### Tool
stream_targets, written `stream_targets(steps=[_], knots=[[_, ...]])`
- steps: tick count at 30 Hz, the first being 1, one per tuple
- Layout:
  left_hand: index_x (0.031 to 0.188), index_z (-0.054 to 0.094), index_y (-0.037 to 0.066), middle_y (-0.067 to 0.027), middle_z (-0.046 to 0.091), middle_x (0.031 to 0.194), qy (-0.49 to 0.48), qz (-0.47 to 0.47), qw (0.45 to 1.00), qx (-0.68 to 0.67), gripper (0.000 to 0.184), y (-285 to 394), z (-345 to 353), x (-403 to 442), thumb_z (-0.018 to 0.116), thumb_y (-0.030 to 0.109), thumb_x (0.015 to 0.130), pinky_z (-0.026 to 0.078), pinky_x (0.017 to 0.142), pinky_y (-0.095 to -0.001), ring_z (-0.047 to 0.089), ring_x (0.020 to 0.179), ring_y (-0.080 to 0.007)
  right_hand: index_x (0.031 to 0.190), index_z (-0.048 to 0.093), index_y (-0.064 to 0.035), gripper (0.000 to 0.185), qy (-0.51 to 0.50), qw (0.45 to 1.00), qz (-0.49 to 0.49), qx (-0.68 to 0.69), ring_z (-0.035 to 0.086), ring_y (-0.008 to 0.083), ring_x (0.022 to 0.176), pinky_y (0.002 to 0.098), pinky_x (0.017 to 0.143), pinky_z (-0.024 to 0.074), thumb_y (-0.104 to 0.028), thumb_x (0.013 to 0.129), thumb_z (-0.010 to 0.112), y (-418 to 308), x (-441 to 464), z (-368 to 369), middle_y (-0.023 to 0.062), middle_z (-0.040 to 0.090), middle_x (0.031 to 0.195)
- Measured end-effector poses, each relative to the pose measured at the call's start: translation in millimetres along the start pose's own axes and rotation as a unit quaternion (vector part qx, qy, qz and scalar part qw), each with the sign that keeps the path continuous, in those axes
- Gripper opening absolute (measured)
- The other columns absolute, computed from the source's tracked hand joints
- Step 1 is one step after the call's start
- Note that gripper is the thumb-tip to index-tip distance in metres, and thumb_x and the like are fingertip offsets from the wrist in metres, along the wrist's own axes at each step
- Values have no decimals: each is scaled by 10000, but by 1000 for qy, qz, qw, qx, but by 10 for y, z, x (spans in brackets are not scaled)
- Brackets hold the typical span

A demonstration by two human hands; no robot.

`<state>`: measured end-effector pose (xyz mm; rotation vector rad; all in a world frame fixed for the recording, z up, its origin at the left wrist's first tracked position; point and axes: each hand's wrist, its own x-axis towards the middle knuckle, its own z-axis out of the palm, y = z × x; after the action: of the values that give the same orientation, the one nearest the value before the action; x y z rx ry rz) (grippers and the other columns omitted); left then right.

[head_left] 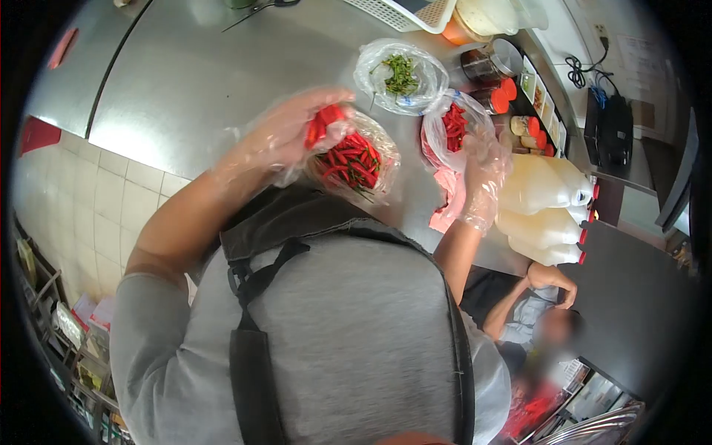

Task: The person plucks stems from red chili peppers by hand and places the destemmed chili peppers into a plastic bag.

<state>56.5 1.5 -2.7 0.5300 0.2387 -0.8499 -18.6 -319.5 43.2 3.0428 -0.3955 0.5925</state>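
Clear plastic gloves cover both hands. My left hand (300,130) is closed round several red chilies (320,124), over the left edge of an open clear bag of red chilies with green stems (356,165). My right hand (486,170) is at the near rim of a second clear bag holding red chilies (454,127); its fingertips look bent together, and whatever they pinch is hard to make out. Between and beyond these stands a third open bag with small green chilies (400,74). A pink cloth or bag (447,200) lies beside my right wrist.
Large jugs of pale liquid (541,182) stand right of my right hand. Red-lidded jars (493,98), a dark jar (486,63) and a white basket (415,16) line the far right. Scissors (263,9) lie at the top. Another person (530,311) is at lower right.
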Motion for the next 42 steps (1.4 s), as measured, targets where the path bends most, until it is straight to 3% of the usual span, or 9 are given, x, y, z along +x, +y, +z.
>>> stream_targets(steps=[5,9,12,14,17,23,29,31,42], knots=[[1042,639,37,-75,636,841,-39,-41,997,56,184,-368,876,736,626,198,955,532,568,-246,624,688,-139,1222,650,-78,428,-123,953,248,121,557,342,1180,415,1005,431,-250,837,726,90,-263,69,176,613,1248],[968,632,61,-92,654,902,-220,-59,973,-48,127,-934,1187,1592,629,186,950,553,712,-350,644,796,-181,1324,558,-36,522,-72,989,113,69,547,312,1214,380,1032,419,-197,851,711,471,-577,396,152,590,1308],[1065,641,39,-106,657,999,27,-110,987,112,211,-891,1266,1661,654,199,929,534,793,-402,633,923,-226,1380,489,-12,572,-24,817,241,524,529,260,1250,346,1045,412,-119,854,687,454,-683,299,135,552,1372],[1192,626,41,-109,637,1148,-216,105,884,400,342,-560,1050,1349,666,241,917,495,889,-427,610,1038,-235,1371,524,-91,514,-7,927,180,329,570,263,1176,362,982,458,-99,872,648,270,-634,71,148,559,1361],[1250,599,21,-121,592,1280,-378,203,865,260,408,-244,787,1203,691,190,891,430,1003,-382,586,1141,-238,1369,530,-105,570,-12,910,203,362,522,310,1236,384,1023,424,-63,822,685,368,-596,-53,197,484,1400],[1128,622,29,-69,631,991,-126,142,909,371,210,555,792,593,620,139,949,506,774,-290,597,854,-125,1218,652,-107,415,122,987,39,93,535,353,1192,461,1006,422,-47,808,671,-113,-335,-285,198,547,1291],[999,704,62,-122,672,1091,27,193,780,594,348,507,12,996,709,371,839,476,912,-389,614,1057,-238,1015,719,-80,270,-186,920,-132,317,648,358,923,424,795,513,-13,780,604,-647,-202,436,196,672,1025],[990,708,122,-146,664,1090,104,264,592,754,288,416,29,993,756,302,770,474,917,-405,618,1028,-292,1034,716,-78,275,-187,921,-150,308,655,364,918,434,802,515,-32,781,616,-784,-113,788,198,671,1044],[983,719,167,-163,629,1180,221,378,528,728,300,350,-52,1369,769,317,728,473,928,-405,605,1083,-311,924,690,-56,152,-167,922,-221,271,646,348,906,408,807,514,-40,773,707,-942,37,1058,168,661,918]])
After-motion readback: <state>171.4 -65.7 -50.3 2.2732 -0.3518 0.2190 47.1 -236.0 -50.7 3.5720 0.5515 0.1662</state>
